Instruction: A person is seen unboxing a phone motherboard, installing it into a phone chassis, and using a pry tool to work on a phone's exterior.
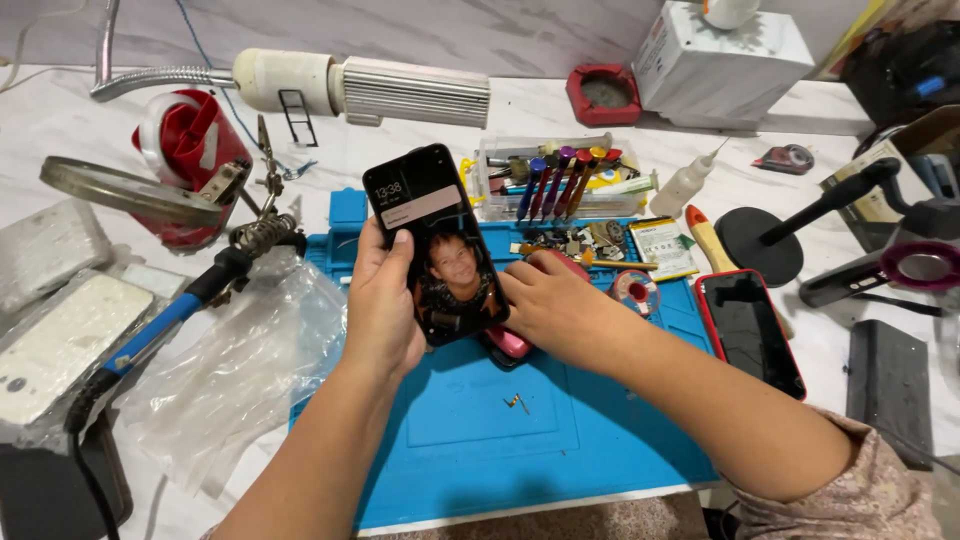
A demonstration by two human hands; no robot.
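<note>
My left hand (381,305) holds a black smartphone (436,243) upright over the blue work mat (560,420). Its screen is lit and shows a photo of a person. My right hand (553,306) rests beside the phone's right edge, fingers touching its lower side. Under that hand lies a pink object (510,344), partly hidden. A small brass-coloured part (516,403) lies on the mat below the hands.
A second phone in a red case (750,331) lies at the mat's right. A clear box of screwdrivers (560,180) stands behind. A blue-handled soldering iron (165,320), plastic bags (245,370), a magnifier (125,190) and a desk lamp (360,88) sit left; a black stand (765,245) sits right.
</note>
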